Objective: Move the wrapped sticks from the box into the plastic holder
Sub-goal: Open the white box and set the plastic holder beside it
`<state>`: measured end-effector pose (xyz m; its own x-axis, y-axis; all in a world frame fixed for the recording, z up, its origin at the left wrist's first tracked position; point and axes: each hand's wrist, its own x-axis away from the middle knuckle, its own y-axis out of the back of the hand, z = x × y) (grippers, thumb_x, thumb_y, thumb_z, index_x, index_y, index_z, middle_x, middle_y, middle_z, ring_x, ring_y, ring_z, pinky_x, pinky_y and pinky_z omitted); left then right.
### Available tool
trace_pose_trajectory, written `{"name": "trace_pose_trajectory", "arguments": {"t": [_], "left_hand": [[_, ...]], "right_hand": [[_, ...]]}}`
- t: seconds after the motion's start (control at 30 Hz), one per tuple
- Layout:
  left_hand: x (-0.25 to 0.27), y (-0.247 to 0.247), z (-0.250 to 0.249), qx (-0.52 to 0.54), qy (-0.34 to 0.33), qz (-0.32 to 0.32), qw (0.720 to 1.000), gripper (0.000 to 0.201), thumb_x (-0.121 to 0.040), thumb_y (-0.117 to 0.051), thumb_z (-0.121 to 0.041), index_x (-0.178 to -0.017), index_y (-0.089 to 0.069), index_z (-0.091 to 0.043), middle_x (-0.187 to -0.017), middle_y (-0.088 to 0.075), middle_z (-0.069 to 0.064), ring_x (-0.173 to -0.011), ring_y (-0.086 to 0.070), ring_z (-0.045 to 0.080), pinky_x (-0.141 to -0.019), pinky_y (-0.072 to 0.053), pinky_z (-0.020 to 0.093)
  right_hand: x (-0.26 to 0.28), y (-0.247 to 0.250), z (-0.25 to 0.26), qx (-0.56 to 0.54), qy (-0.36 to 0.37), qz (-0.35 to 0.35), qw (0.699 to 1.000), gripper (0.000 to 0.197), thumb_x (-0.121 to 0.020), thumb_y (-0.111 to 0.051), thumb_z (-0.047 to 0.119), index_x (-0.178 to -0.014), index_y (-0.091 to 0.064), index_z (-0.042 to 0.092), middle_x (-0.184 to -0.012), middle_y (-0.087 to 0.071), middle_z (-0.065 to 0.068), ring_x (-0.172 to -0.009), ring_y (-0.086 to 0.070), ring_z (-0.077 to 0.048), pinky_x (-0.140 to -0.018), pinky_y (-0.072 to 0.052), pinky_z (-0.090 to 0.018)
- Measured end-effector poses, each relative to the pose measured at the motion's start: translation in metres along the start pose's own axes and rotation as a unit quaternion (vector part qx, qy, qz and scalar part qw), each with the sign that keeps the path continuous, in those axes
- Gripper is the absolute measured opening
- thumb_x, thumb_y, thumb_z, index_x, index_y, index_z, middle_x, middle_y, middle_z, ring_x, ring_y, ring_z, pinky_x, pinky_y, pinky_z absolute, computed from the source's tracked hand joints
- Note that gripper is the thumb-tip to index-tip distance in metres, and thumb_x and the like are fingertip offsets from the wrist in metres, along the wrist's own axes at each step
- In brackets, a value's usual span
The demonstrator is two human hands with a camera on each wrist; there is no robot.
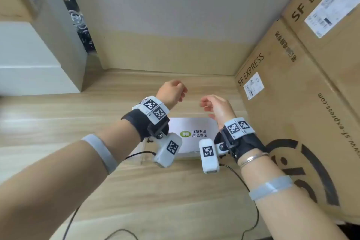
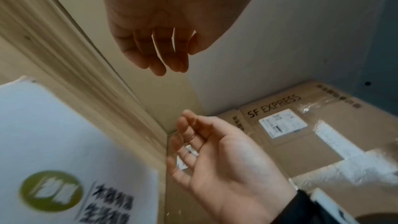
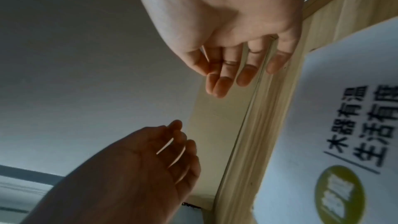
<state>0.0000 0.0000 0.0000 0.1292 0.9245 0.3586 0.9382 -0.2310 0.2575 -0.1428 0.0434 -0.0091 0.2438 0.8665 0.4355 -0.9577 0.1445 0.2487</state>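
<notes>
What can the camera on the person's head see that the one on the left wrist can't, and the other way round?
Only the head view shows both forearms with their strapped-on wrist cameras and the white cabinet at left. Only the left wrist view shows the palm sides: the left hand and right hand empty, fingers loosely curled. Both show the white box with its green logo, lid closed, and the SF Express carton.

The box lies on the table near its right edge, just beside the stacked cartons that stand along that edge. Both hands hang above the table behind the box — the left hand to the left, the right hand to the right, apart
</notes>
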Motion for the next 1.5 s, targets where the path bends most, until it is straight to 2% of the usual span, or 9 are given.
{"name": "trace_pose_trajectory", "arguments": {"t": [0.2, 0.47, 0.6, 0.77, 0.9, 1.13, 1.23, 1.37, 1.5], "left_hand": [[0.001, -0.012, 0.021, -0.14, -0.001, 0.03, 0.99, 0.022, -0.088, -0.041, -0.007, -0.085, -0.062, -0.01, -0.087, -0.063, 0.008, -0.086, -0.056, 0.026, -0.067, -0.039, 0.027], [0.003, -0.018, 0.039, -0.279, 0.009, 0.118, 0.953, 0.025, -0.085, -0.056, -0.006, -0.109, -0.062, -0.009, -0.124, -0.057, 0.012, -0.104, -0.057, 0.026, -0.064, -0.041, 0.027], [0.0, -0.017, 0.039, -0.289, -0.007, 0.12, 0.95, 0.03, -0.082, -0.058, -0.002, -0.112, -0.061, -0.01, -0.129, -0.053, 0.011, -0.114, -0.054, 0.026, -0.076, -0.042, 0.028], [-0.005, -0.011, 0.045, -0.319, -0.02, 0.134, 0.938, 0.042, -0.077, -0.067, -0.005, -0.116, -0.058, -0.016, -0.131, -0.044, 0.012, -0.113, -0.052, 0.028, -0.086, -0.048, 0.033], [0.0, -0.014, 0.052, -0.409, -0.05, 0.182, 0.893, 0.056, -0.075, -0.072, -0.019, -0.125, -0.05, -0.028, -0.134, -0.038, 0.008, -0.118, -0.044, 0.03, -0.096, -0.045, 0.04], [0.004, -0.023, 0.058, -0.521, -0.077, 0.245, 0.814, 0.096, -0.064, -0.077, -0.043, -0.141, -0.02, -0.043, -0.142, -0.019, 0.005, -0.131, -0.021, 0.031, -0.098, -0.045, 0.048], [0.007, -0.025, 0.061, -0.572, -0.098, 0.244, 0.777, 0.104, -0.063, -0.075, -0.051, -0.142, -0.008, -0.044, -0.141, -0.014, 0.005, -0.129, -0.019, 0.033, -0.095, -0.046, 0.049], [0.008, -0.026, 0.061, -0.582, -0.1, 0.242, 0.77, 0.105, -0.064, -0.075, -0.046, -0.142, -0.004, -0.044, -0.142, -0.01, 0.004, -0.126, -0.021, 0.034, -0.093, -0.047, 0.049], [0.008, -0.024, 0.053, -0.563, -0.093, 0.255, 0.781, 0.102, -0.064, -0.073, -0.04, -0.142, -0.008, -0.044, -0.144, -0.014, 0.004, -0.126, -0.024, 0.032, -0.091, -0.049, 0.047]], "right_hand": [[-0.007, 0.012, -0.028, 0.014, 0.029, -0.062, 0.998, 0.027, -0.091, -0.041, 0.001, -0.098, -0.067, -0.004, -0.097, -0.065, -0.01, -0.092, -0.057, -0.015, -0.08, -0.043, -0.017], [-0.004, 0.012, -0.045, 0.03, -0.006, -0.067, 0.997, 0.03, -0.087, -0.048, 0.009, -0.076, -0.072, 0.023, -0.082, -0.063, -0.023, -0.071, -0.049, -0.039, -0.069, -0.042, -0.042], [0.0, 0.011, -0.037, 0.028, 0.005, -0.075, 0.997, 0.025, -0.09, -0.046, 0.007, -0.097, -0.07, 0.009, -0.118, -0.061, -0.029, -0.114, -0.051, -0.044, -0.098, -0.04, -0.048], [-0.01, 0.012, -0.038, -0.01, -0.011, -0.081, 0.997, 0.03, -0.085, -0.052, 0.013, -0.07, -0.072, 0.029, -0.068, -0.059, -0.022, -0.068, -0.045, -0.029, -0.057, -0.035, -0.032], [-0.014, 0.014, -0.039, -0.036, -0.026, -0.075, 0.996, 0.029, -0.082, -0.052, 0.014, -0.068, -0.071, 0.03, -0.059, -0.047, -0.004, -0.061, -0.037, -0.021, -0.055, -0.028, -0.028], [-0.014, 0.013, -0.044, -0.028, -0.012, -0.063, 0.998, 0.02, -0.087, -0.051, 0.008, -0.085, -0.066, 0.021, -0.079, -0.06, 0.005, -0.084, -0.046, -0.016, -0.064, -0.037, -0.026], [-0.018, 0.014, -0.053, -0.053, -0.037, -0.046, 0.997, 0.026, -0.078, -0.052, 0.017, -0.086, -0.069, 0.035, -0.096, -0.062, 0.0, -0.098, -0.053, -0.025, -0.089, -0.044, -0.04], [-0.022, 0.018, -0.058, -0.062, -0.036, -0.043, 0.996, 0.038, -0.089, -0.047, 0.007, -0.122, -0.056, 0.022, -0.133, -0.052, -0.003, -0.128, -0.048, -0.022, -0.112, -0.034, -0.044], [-0.028, 0.024, -0.064, -0.06, -0.061, -0.059, 0.995, 0.025, -0.082, -0.049, 0.032, -0.104, -0.061, 0.037, -0.134, -0.055, 0.0, -0.124, -0.052, -0.018, -0.11, -0.037, -0.044]]}}
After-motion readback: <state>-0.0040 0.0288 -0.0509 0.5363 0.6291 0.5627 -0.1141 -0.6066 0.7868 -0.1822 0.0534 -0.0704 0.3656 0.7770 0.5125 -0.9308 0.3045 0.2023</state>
